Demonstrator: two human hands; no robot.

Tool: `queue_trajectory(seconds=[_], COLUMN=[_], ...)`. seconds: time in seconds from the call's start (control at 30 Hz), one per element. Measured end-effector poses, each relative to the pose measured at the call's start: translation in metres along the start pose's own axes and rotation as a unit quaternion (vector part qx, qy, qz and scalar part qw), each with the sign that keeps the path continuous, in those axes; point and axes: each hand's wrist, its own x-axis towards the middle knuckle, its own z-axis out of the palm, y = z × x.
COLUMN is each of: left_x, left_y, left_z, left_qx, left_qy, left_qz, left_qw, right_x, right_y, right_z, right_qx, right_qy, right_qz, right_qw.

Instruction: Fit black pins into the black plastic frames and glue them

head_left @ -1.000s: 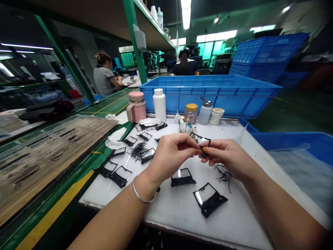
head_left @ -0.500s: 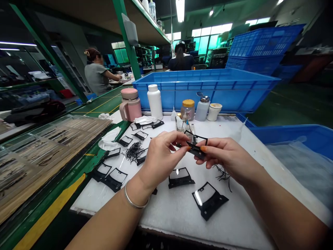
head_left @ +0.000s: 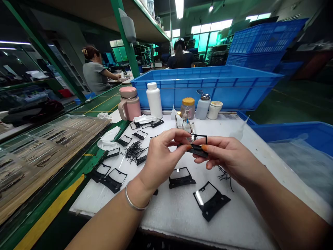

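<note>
Between both hands, above the white work surface [head_left: 166,215], is a black plastic frame piece [head_left: 199,151] with a rectangular window. My left hand [head_left: 166,152] pinches its left end between thumb and fingers. My right hand [head_left: 226,152] grips the right end, thumb on top and fingers beneath. Fingers cover much of the piece. Below them lie two similar black frames, one [head_left: 182,180] under the hands and another [head_left: 212,205] nearer the front edge. More frames [head_left: 111,178] are spread to the left, around a pile of short black strips [head_left: 133,151]. A few strips [head_left: 225,173] lie beneath my right hand.
Along the back stand a pink mug [head_left: 130,106], a white bottle [head_left: 154,100], a yellow-lidded jar [head_left: 188,107], a pump bottle [head_left: 203,107] and a small tub [head_left: 215,110]. A large blue crate [head_left: 208,88] is behind them. Two people [head_left: 93,74] sit farther off.
The held frame has tilted a little, so its lower bar sits more level between my fingers. Both hands keep their grip. The camera view has shifted slightly.
</note>
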Motion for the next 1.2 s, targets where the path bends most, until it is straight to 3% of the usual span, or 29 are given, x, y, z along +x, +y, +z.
queue_trajectory(seconds=[0.13, 0.57, 1.2], left_x=[0.001, 0.0001, 0.0002], left_y=[0.0001, 0.0048, 0.004], left_z=[-0.0011, 0.0044, 0.0045], left_qx=[-0.005, -0.089, -0.095], left_qy=[0.016, -0.009, 0.012], left_qz=[0.005, -0.051, -0.065], left_qw=[1.0, 0.995, 0.993], right_x=[-0.0001, -0.0002, -0.0032], right_y=[-0.0003, 0.0012, -0.0011], right_z=[0.0001, -0.0015, 0.0054], right_qx=[-0.002, 0.008, 0.015], right_qy=[-0.006, 0.029, -0.007], right_qz=[0.008, -0.015, -0.014], right_qw=[1.0, 0.999, 1.0])
